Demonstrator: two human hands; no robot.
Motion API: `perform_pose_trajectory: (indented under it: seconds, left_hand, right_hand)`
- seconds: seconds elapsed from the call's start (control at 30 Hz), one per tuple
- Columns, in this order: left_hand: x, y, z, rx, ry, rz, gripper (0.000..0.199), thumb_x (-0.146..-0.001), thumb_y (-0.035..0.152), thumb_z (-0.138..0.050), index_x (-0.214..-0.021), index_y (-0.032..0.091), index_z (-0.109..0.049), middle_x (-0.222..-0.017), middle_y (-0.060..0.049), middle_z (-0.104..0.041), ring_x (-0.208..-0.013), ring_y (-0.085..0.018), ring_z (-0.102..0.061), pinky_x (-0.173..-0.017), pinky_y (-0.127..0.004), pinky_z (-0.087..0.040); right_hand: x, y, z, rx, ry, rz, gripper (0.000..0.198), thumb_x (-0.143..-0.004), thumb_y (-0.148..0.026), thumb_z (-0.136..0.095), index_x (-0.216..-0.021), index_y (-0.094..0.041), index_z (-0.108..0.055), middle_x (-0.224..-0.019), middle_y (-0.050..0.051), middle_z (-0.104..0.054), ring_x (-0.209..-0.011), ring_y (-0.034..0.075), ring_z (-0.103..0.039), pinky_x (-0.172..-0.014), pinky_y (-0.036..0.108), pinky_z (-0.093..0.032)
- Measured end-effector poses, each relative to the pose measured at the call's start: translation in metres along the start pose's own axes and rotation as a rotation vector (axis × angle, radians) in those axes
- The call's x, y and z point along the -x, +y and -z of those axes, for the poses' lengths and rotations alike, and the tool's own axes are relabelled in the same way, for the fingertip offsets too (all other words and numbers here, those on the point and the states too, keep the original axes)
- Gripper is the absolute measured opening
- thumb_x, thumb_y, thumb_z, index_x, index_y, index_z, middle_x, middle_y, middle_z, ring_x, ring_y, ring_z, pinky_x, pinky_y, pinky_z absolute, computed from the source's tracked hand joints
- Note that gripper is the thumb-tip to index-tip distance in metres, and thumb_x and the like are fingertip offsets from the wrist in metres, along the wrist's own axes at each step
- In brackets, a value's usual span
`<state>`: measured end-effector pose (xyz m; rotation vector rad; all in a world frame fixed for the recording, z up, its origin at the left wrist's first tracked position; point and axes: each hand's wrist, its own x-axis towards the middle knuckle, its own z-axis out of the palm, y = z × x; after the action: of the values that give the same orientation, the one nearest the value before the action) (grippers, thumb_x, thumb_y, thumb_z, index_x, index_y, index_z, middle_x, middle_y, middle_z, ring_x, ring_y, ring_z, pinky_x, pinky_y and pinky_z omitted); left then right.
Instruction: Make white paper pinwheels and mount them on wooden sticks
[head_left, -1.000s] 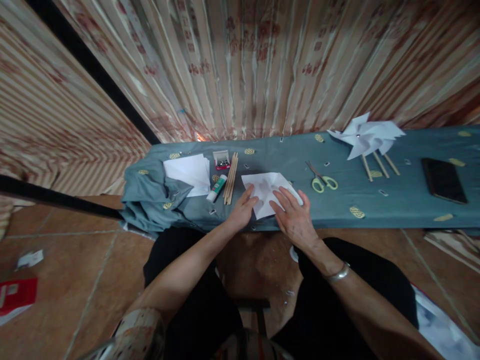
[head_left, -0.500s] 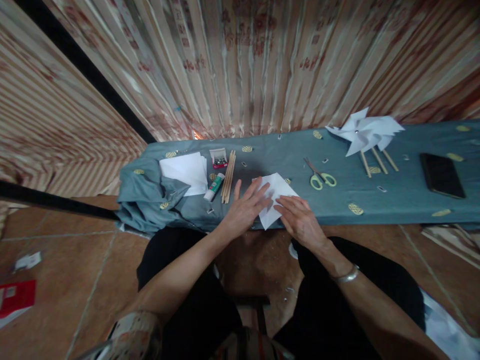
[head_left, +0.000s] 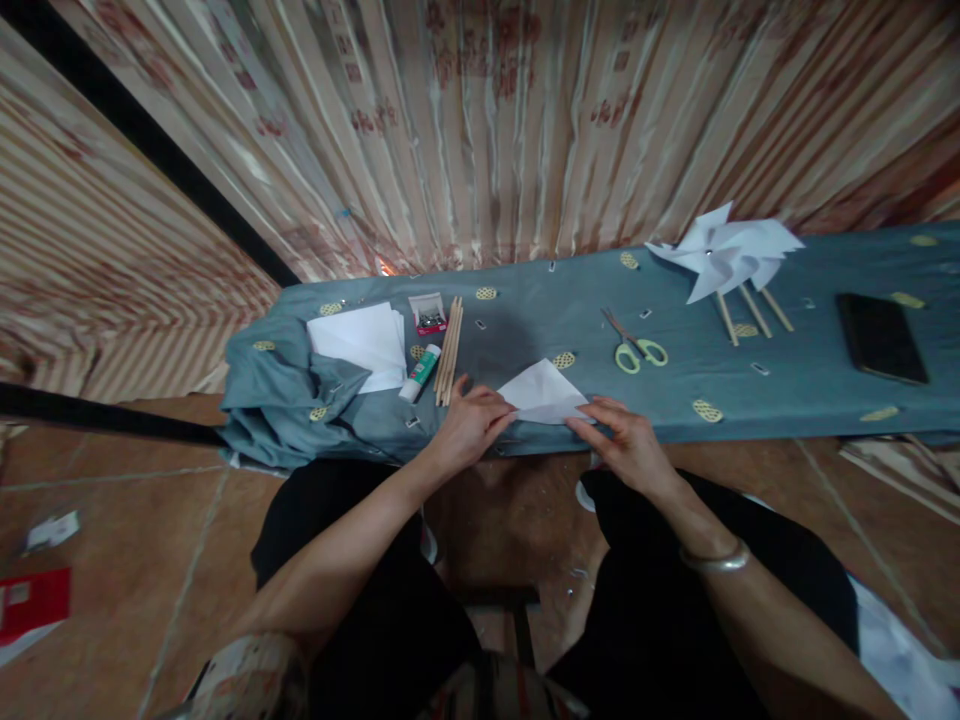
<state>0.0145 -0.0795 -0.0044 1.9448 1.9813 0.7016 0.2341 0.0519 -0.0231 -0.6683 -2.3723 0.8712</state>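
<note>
A sheet of white paper [head_left: 546, 388], with its near part folded up so that it forms a triangle, lies at the front edge of the cloth-covered table. My left hand [head_left: 474, 425] pinches its left corner. At the right corner, the thumb and fingers of my right hand [head_left: 619, 440] hold the paper too. Just beyond my left hand lie several wooden sticks [head_left: 450, 352], beside a glue stick [head_left: 420, 374] and an open small box of metal pins [head_left: 429, 314]. Scissors [head_left: 635, 346] with green handles rest to the right of the paper.
A stack of white paper [head_left: 361, 342] lies at the left, partly under a fold of the blue-green cloth [head_left: 525, 310]. White paper pinwheels [head_left: 724, 255] on sticks and a black phone [head_left: 881, 337] are at the right. A curtain [head_left: 480, 130] hangs behind.
My hands have moved from lying over the paper to gripping its left and right corners. The paper's near corner, which pointed toward me, is now folded up, leaving a straight near edge.
</note>
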Motion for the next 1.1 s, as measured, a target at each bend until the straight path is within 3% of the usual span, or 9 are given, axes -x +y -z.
perform_pose_trajectory:
  seconds: [0.13,0.23,0.5,0.67,0.77,0.87,0.93,1.03,1.1]
  left_hand:
    - [-0.004,-0.002,-0.001,0.027,-0.023,0.038,0.026,-0.097,0.031,-0.047,-0.098,0.022,-0.071,-0.101,-0.003,-0.075,-0.102,-0.019,-0.063,-0.114,-0.053,-0.024]
    - [-0.007,-0.002,-0.002,0.021,-0.028,0.04,0.027,-0.097,0.032,-0.046,-0.097,0.022,-0.071,-0.098,-0.003,-0.075,-0.1,-0.019,-0.063,-0.113,-0.052,-0.025]
    - [-0.014,-0.003,-0.007,-0.018,-0.008,0.104,0.021,-0.094,0.027,-0.052,-0.095,0.021,-0.071,-0.094,-0.005,-0.074,-0.094,-0.021,-0.064,-0.109,-0.049,-0.035]
    - [-0.018,0.0,-0.008,-0.041,-0.001,0.171,0.035,-0.093,0.027,-0.053,-0.126,0.018,-0.059,-0.099,-0.007,-0.073,-0.096,-0.021,-0.065,-0.108,-0.048,-0.037]
    - [-0.017,0.007,-0.008,-0.118,0.065,0.097,0.046,-0.093,0.028,-0.052,-0.138,0.018,-0.048,-0.122,-0.012,-0.067,-0.115,-0.025,-0.059,-0.109,-0.049,-0.035]
    - [-0.014,0.014,-0.01,-0.239,0.099,-0.083,0.044,-0.094,0.028,-0.05,-0.137,0.019,-0.048,-0.145,-0.013,-0.05,-0.138,-0.03,-0.041,-0.115,-0.054,-0.025]
    - [-0.013,0.014,-0.013,-0.268,0.074,-0.128,0.046,-0.095,0.028,-0.049,-0.139,0.016,-0.045,-0.147,-0.015,-0.048,-0.138,-0.029,-0.041,-0.115,-0.052,-0.027]
    - [-0.014,0.011,-0.015,-0.303,0.061,-0.088,0.048,-0.095,0.028,-0.047,-0.141,0.013,-0.041,-0.147,-0.019,-0.046,-0.134,-0.028,-0.047,-0.111,-0.049,-0.036]
    - [-0.015,0.011,-0.015,-0.361,0.077,-0.11,0.045,-0.097,0.025,-0.044,-0.14,0.015,-0.042,-0.149,-0.017,-0.044,-0.138,-0.028,-0.043,-0.112,-0.052,-0.034]
  right_hand:
    - [0.001,0.006,-0.003,-0.035,0.017,-0.136,0.029,-0.087,-0.051,-0.058,-0.091,-0.028,-0.075,-0.089,0.004,-0.074,-0.098,0.028,-0.066,-0.089,0.043,-0.052]
    - [0.001,0.008,-0.002,-0.027,0.028,-0.151,0.028,-0.086,-0.051,-0.058,-0.087,-0.029,-0.075,-0.087,0.004,-0.074,-0.1,0.029,-0.066,-0.092,0.045,-0.05]
    - [-0.003,0.006,0.005,0.044,0.049,-0.195,0.029,-0.087,-0.049,-0.056,-0.092,-0.025,-0.073,-0.083,0.005,-0.072,-0.079,0.026,-0.067,-0.079,0.04,-0.052]
    - [-0.006,0.01,0.003,0.105,0.081,-0.218,0.026,-0.085,-0.046,-0.058,-0.093,-0.025,-0.072,-0.076,0.004,-0.072,-0.072,0.024,-0.067,-0.073,0.036,-0.051]
    - [-0.008,0.011,0.002,0.109,0.092,-0.247,0.022,-0.083,-0.041,-0.061,-0.094,-0.026,-0.072,-0.076,0.003,-0.073,-0.07,0.023,-0.068,-0.069,0.034,-0.051]
    - [-0.009,0.011,0.001,0.128,0.097,-0.283,0.021,-0.082,-0.039,-0.062,-0.094,-0.026,-0.072,-0.076,0.003,-0.074,-0.069,0.023,-0.069,-0.066,0.033,-0.05]
    - [-0.011,0.01,0.001,0.142,0.103,-0.293,0.021,-0.082,-0.039,-0.062,-0.094,-0.026,-0.071,-0.075,0.003,-0.074,-0.069,0.023,-0.069,-0.064,0.032,-0.05]
    - [-0.014,0.008,0.001,0.167,0.089,-0.318,0.02,-0.08,-0.037,-0.063,-0.094,-0.025,-0.071,-0.075,0.002,-0.074,-0.069,0.021,-0.069,-0.064,0.031,-0.05]
    - [-0.017,0.006,0.002,0.192,0.067,-0.369,0.02,-0.08,-0.035,-0.064,-0.095,-0.023,-0.071,-0.076,0.002,-0.075,-0.071,0.021,-0.07,-0.066,0.03,-0.05]
